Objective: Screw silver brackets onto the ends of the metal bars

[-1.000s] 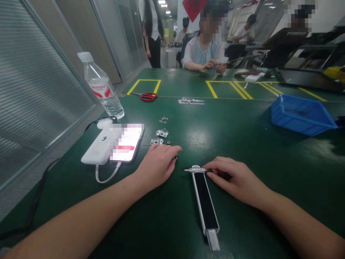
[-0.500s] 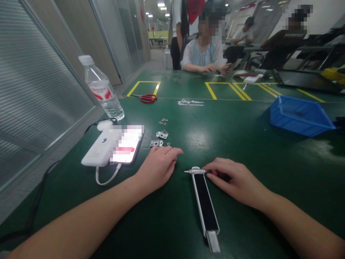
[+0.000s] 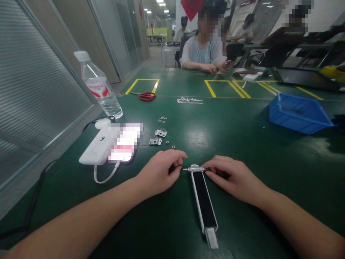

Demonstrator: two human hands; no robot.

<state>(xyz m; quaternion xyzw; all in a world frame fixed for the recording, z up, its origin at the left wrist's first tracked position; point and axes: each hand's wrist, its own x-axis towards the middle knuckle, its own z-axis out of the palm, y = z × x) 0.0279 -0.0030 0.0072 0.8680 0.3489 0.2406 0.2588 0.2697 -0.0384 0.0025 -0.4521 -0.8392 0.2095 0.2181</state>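
On green matting [image 3: 239,144], right hand [image 3: 233,176] at slim metal-edged bar [image 3: 203,201]

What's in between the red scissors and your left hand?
In the head view, metal brackets and small washers lie between the red scissors and the left hand.

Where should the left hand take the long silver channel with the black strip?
Probably best, with the left hand, to grip the long silver channel with the black strip mid-length from above, thumb and fingers on its two long silver edges. It lies flat and straight, and the right hand sits at the pointed far end.
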